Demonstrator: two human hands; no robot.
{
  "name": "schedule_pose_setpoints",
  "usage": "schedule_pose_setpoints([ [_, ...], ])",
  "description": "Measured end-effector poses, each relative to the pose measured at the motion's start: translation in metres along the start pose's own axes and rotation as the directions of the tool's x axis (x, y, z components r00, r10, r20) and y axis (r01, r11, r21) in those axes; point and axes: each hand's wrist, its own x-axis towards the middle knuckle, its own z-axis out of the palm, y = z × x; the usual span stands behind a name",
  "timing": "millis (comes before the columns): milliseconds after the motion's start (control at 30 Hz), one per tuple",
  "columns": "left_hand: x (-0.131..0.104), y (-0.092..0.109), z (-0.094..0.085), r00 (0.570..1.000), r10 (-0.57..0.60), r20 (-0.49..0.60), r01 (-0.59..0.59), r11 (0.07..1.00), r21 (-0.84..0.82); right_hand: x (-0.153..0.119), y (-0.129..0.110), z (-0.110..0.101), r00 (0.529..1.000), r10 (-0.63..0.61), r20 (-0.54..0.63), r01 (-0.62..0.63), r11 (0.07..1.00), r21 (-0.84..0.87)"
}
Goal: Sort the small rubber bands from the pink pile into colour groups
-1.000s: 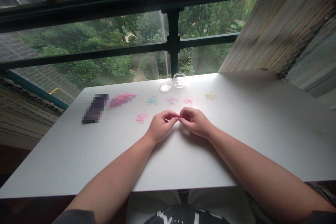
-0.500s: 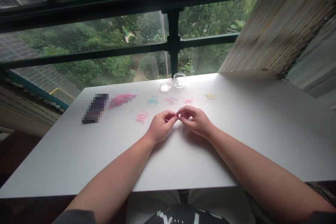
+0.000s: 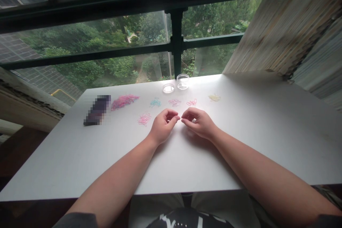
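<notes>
We judge five small, colour-separated piles of thin loops point(image 3: 155, 102) complete on the flat white tabletop point(image 3: 256, 124), the larger mixed-colour heap point(image 3: 124, 102) at their left apparently undivided, and cannot tell whether our left hand point(image 3: 162, 125) or right hand point(image 3: 200, 124), fingertips curled nearly together, grips anything.

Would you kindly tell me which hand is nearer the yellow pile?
Right: the right hand is front-left of the yellow pile; the left hand is farther left.
</notes>
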Motion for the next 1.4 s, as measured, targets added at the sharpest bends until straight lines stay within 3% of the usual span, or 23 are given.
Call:
schedule_pose_setpoints([
  [567, 0.0006, -0.0008, -0.0009, 1.000, 0.004, -0.002, -0.004, 1.000, 0.013, -0.0005, -0.0003, -0.0001, 1.000, -0.015, -0.007, 0.015, 1.000, 0.000],
  [800, -0.0030, 0.0036, -0.0011, 0.994, 0.043, 0.102, -0.048, 0.998, 0.047, -0.0004, 0.0010, -0.0005, 1.000, -0.012, -0.016, 0.012, 1.000, -0.006],
  [1400, -0.0023, 0.0034, -0.0005, 0.999, 0.033, 0.037, -0.036, 0.996, 0.086, 0.0002, 0.0011, -0.0005, 0.999, -0.014, -0.034, 0.013, 1.000, -0.008],
])
